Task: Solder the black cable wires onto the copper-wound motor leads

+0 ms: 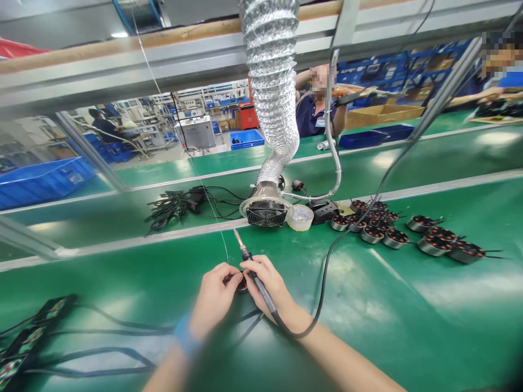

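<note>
My left hand (pixel 216 294), with a blue band at the wrist, has its fingers closed on a small round motor (pixel 242 285). Fingers cover most of that motor. My right hand (pixel 267 283) holds a soldering iron (pixel 261 288), its tip pointing up and away from me toward the fan. The right fingertips also reach the motor's edge; whether they pinch one of its wires I cannot tell. A thin strand of solder wire (pixel 224 245) hangs from above and comes down near my left fingers.
A fume fan (pixel 267 214) under a silver duct (pixel 272 81) stands ahead, beside a white tape roll (pixel 300 218). Several motors (pixel 395 238) sit at right. Black cables (pixel 174 207) lie behind; circuit boards with leads (pixel 32 340) are at left. The iron's cord (pixel 327 267) loops right. A co-worker (pixel 314 109) sits opposite.
</note>
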Tool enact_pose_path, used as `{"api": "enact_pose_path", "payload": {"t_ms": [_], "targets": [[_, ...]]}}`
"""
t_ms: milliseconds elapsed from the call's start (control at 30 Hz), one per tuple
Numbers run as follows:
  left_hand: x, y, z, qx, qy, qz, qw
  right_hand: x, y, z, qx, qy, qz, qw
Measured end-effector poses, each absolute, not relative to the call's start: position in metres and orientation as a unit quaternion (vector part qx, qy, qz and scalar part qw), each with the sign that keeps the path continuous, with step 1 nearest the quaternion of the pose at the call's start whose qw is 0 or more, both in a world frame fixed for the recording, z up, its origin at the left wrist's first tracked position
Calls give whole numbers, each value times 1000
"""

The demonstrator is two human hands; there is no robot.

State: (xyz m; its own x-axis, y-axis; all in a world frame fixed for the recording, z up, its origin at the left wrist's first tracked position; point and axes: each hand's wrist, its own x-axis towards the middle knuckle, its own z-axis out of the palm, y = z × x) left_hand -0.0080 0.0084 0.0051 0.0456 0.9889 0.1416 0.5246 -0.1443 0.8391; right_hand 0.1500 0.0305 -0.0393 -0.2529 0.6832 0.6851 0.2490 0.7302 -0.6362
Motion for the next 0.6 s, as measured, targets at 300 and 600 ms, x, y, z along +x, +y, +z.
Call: {"api": "enact_pose_path", "payload": {"t_ms": [300, 600], "targets": [[-12, 12, 6, 647, 559, 379, 353, 153, 32, -39, -289, -792, 204, 498], [-11, 14, 0, 577, 536, 434, 438, 158, 32, -37, -273, -814, 193, 475]]}}
